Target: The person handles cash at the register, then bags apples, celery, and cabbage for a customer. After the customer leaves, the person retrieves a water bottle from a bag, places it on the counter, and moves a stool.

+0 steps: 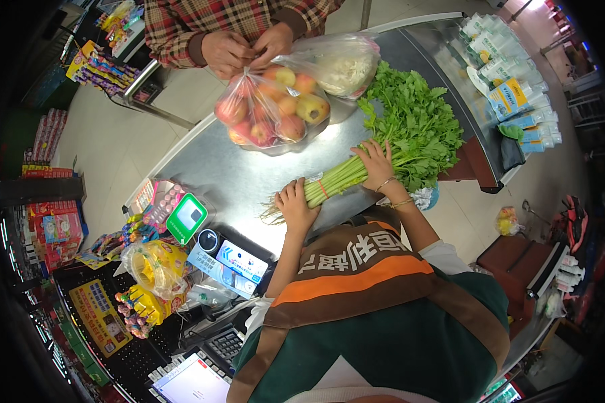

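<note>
A leafy bunch of celery [339,177] lies slantwise over the metal checkout counter [196,156], its roots towards the left and its leaves at the upper right. My left hand [298,206] grips the stalks near the root end. Higher up, where the stalks meet the leaves, my right hand [376,163] is closed over them. An orange band [323,189] and a small white tag sit around the stalks between my hands. Beyond the celery rests a clear plastic bag of apples [275,111]. Another person's hands [232,53] are at its gathered top.
A clear bag with a pale vegetable [347,70] lies beside the apples. To the left stand a green-framed payment device [186,218], a customer display [239,262] and candy tubs [156,267]. A keyboard and screen [194,380] are lower left. Packaged goods [504,65] line the right edge.
</note>
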Motion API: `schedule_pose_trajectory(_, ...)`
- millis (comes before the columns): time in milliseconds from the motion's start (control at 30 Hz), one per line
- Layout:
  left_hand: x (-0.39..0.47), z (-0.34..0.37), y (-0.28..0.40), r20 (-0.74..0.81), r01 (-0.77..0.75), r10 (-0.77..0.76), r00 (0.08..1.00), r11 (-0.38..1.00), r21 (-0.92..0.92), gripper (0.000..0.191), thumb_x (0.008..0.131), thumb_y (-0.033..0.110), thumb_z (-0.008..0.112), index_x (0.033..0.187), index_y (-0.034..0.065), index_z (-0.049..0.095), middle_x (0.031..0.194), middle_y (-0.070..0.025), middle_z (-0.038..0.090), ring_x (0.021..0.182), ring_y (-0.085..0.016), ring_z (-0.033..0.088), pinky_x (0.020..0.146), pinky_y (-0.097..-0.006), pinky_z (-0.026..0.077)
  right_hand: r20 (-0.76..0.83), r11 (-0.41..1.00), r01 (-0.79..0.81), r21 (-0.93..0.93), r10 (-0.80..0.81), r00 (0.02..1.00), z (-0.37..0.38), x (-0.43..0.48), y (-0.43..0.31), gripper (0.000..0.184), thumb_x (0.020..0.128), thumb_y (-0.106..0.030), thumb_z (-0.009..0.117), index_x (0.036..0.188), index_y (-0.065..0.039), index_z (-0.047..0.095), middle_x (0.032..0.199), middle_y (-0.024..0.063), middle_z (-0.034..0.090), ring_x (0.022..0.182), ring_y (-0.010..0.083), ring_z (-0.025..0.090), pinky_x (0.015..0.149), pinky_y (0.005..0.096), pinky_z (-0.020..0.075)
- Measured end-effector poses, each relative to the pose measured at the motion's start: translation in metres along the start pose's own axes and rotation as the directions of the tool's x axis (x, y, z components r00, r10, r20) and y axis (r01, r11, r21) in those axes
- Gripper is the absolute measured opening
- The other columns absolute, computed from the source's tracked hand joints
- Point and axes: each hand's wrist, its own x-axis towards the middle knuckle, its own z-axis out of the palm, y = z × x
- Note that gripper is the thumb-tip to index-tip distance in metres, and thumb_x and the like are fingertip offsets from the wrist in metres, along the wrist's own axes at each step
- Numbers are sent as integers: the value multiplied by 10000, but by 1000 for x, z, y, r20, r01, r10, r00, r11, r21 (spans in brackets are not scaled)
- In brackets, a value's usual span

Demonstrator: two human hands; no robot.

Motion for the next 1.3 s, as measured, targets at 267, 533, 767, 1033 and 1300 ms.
schedule_pose_trajectory(267, -1, 2, -1, -15, -7, 7, 1000, 1000, -6, 776, 561, 263, 783, 1257, 122, 470, 1212, -81, 491, 1164, -278, 422, 1050, -541, 219, 1, 1000, -5, 9, 5, 1000, 1, 0, 1, 855, 518, -154, 783, 1301, -247, 451, 1329, 91, 412, 1339, 312, 280, 1129, 547, 38)
schedule_pose_trajectory(533, -1, 0, 0, -12, -12, 12, 1000, 1000, -9, 777, 564, 259, 781, 1262, 121, 468, 1205, -87, 490, 1160, -283, 422, 1051, -543, 218, 5, 1000, -10, 11, 10, 1000, -5, 0, -3, 881, 502, -139, 791, 1305, -243, 444, 1342, 92, 401, 1345, 312, 271, 1133, 543, 50)
schedule_pose_trajectory(767, 0, -4, -2, 6, -30, 30, 1000, 999, 13, 736, 555, 255, 782, 1219, 119, 495, 1130, -83, 527, 1078, -280, 469, 1029, -510, 267, -54, 993, 64, -104, -70, 996, -5, -10, -2, 1014, 525, -93, 804, 1406, -250, 327, 1465, 134, 265, 1402, 351, 144, 1123, 568, 64)
schedule_pose_trajectory(1033, 4, -12, -1, -19, -40, 40, 999, 999, 21, 738, 517, 286, 793, 1178, 110, 514, 1044, -97, 564, 1016, -288, 510, 1009, -494, 291, -96, 971, 101, -216, -123, 988, 0, -14, 5, 1048, 536, -161, 834, 1432, -246, 297, 1486, 124, 246, 1409, 341, 138, 1114, 593, 55)
schedule_pose_trajectory(1300, 46, -64, 12, -42, -157, 161, 986, 983, 98, 661, 511, 290, 783, 1084, 89, 523, 1033, -86, 560, 1018, -279, 518, 1018, -503, 273, -204, 995, 69, -76, -83, 975, -24, -5, 5, 940, 496, -368, 862, 1328, -246, 443, 1307, 48, 473, 1310, 243, 370, 1096, 636, 57)
